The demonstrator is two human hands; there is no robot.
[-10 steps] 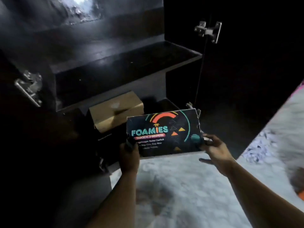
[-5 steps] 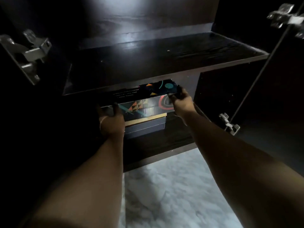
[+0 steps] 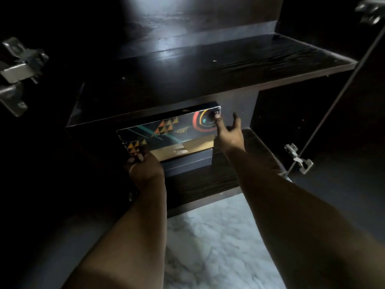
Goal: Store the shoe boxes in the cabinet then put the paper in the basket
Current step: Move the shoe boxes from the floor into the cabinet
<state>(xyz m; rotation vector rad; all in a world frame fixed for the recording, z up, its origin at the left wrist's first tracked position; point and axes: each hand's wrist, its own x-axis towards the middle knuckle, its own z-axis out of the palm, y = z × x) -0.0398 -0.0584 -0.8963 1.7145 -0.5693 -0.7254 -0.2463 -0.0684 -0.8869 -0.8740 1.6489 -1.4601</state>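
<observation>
I'm mid-storing: the patterned shoe box (image 3: 166,130) sits on a stack on the cabinet's lower shelf (image 3: 208,184). Left hand (image 3: 145,168) grips its corner, right hand (image 3: 230,133) touches it, fingers spread; next, let go

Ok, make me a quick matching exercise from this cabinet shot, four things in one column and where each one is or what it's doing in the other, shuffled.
Column one:
1. patterned shoe box
2. left hand
3. right hand
4. upper shelf

Column two:
A. fingers spread, one fingertip touching the box's right end
B. bare, dark wood
C. on the stack on the lower shelf
D. gripping the box's lower left corner

Pairs: 1-C, 2-D, 3-A, 4-B
</observation>
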